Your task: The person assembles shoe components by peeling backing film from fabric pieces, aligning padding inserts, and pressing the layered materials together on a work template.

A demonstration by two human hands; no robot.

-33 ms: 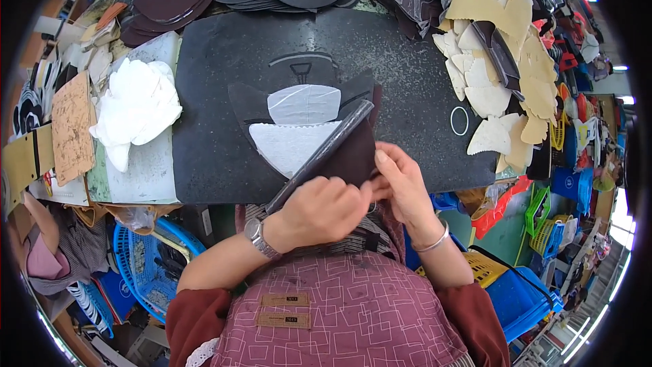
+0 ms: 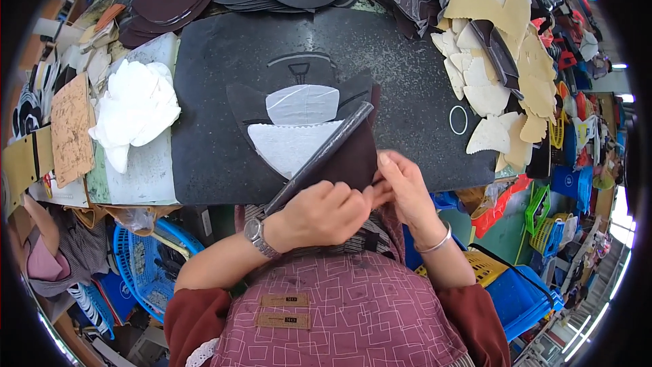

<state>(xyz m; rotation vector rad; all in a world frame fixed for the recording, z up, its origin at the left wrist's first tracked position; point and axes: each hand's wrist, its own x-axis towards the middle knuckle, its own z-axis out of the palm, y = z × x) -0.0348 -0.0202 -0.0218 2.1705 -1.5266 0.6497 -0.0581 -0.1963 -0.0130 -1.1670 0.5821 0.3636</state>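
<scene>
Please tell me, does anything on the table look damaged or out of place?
The black mat looks worn: pale speckles cover its upper right part. A thin white ring lies alone beside the cream pieces, perhaps stray. Nothing looks spilled.

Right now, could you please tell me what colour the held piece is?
The held piece is dark brown, seen best in the head view.

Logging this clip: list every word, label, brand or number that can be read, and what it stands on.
Lettering isn't copied out here; only its place is given.
Upper tan label on the apron: bold letters, plus finer print too small to read.
Lower tan label: likewise.
Watch: dial too small to read.
Blue item at far right: pale mark, unreadable.
Held dark piece: none seen.
</scene>
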